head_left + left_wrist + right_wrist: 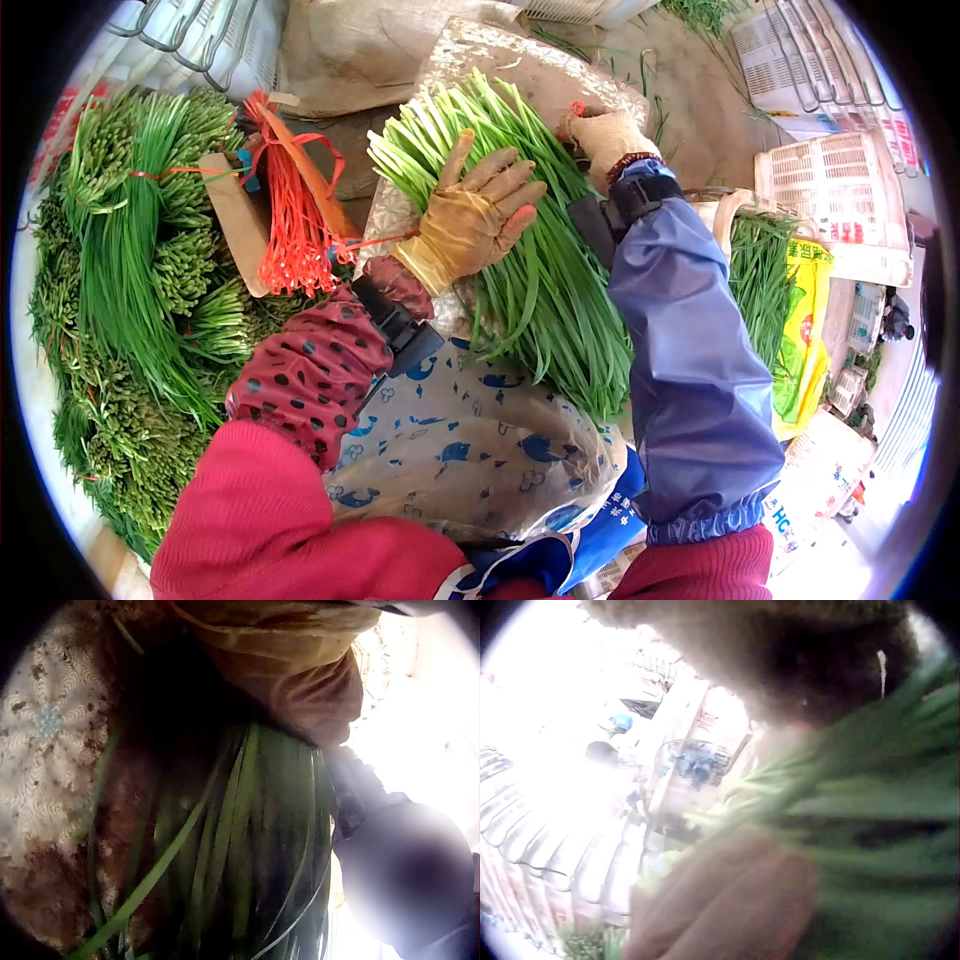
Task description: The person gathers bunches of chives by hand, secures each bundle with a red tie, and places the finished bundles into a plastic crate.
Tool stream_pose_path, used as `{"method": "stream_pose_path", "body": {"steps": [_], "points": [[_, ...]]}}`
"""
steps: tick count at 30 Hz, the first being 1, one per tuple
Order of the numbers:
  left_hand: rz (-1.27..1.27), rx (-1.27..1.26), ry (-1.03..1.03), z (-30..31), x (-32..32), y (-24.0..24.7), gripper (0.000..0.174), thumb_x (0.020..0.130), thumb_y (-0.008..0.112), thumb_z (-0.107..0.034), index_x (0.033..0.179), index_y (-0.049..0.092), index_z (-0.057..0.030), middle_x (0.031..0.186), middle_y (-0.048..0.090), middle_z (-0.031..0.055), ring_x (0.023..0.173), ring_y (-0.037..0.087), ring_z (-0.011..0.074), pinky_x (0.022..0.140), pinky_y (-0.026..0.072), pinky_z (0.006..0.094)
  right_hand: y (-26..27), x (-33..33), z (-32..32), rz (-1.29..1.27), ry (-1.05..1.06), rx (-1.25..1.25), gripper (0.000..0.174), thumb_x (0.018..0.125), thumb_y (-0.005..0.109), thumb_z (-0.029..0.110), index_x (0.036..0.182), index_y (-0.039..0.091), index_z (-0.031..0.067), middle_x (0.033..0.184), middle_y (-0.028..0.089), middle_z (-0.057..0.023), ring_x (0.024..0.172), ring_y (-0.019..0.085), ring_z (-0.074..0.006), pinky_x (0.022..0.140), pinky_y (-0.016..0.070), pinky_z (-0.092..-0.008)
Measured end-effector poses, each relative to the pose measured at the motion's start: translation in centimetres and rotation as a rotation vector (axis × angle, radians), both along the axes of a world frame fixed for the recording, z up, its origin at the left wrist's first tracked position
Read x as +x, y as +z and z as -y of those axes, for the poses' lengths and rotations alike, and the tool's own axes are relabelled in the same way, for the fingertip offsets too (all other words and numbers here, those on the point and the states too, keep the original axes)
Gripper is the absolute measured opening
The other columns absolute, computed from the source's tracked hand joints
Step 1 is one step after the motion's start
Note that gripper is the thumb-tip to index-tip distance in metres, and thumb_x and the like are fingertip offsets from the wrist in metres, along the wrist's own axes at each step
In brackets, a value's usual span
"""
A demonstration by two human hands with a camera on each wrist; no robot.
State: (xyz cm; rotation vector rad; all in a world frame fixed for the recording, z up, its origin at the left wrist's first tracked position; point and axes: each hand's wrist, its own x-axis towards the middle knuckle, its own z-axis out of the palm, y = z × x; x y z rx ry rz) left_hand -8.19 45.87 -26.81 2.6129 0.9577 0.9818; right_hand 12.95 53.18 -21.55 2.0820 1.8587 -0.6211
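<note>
A large bundle of green stalks (555,290) lies slantwise on a worn patterned board (470,50), pale ends toward the upper left. Across its upper part rests my gloved left hand (470,220), fingers spread and straight. My right hand (610,145), in a pale glove, is at the bundle's upper right edge; its fingertips are partly hidden in the head view. The left wrist view shows the left glove (300,682) over the green leaves (247,840). In the right wrist view, blurred fingers (735,900) lie against the stalks (885,795).
Left of the board hang red ties (290,230) beside a cardboard strip (235,225). A big heap of tied green bundles (130,400) fills the far left. At the right are more greens (760,280), a yellow bag (805,340) and white crates (835,200).
</note>
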Motion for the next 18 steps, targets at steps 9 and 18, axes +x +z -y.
{"method": "stream_pose_path", "body": {"steps": [9, 18], "points": [[0.842, -0.633, -0.223, -0.6, -0.8, 0.6, 0.060, 0.097, 0.056, -0.013, 0.149, 0.028, -0.0020, 0.147, 0.040, 0.0225, 0.135, 0.043, 0.0331, 0.116, 0.0252, 0.0425, 0.2, -12.3, 8.1, -0.434, -0.793, 0.823, 0.022, 0.087, 0.064, 0.017, 0.105, 0.068, 0.0062, 0.100, 0.069, -0.0161, 0.095, 0.066, -0.0331, 0.086, 0.0509, -0.0400], [0.584, -0.934, 0.238, 11.0, -7.3, 4.8, 0.033, 0.100, 0.057, -0.024, 0.121, 0.060, 0.0020, 0.089, 0.069, 0.0085, 0.082, 0.067, 0.0160, 0.076, 0.0532, 0.0280, -1.9, -12.1, 8.4, -0.155, -0.526, 0.891, 0.023, 0.088, 0.064, 0.027, 0.103, 0.065, 0.0097, 0.099, 0.065, -0.0164, 0.096, 0.063, -0.0370, 0.083, 0.0501, -0.0468]]}}
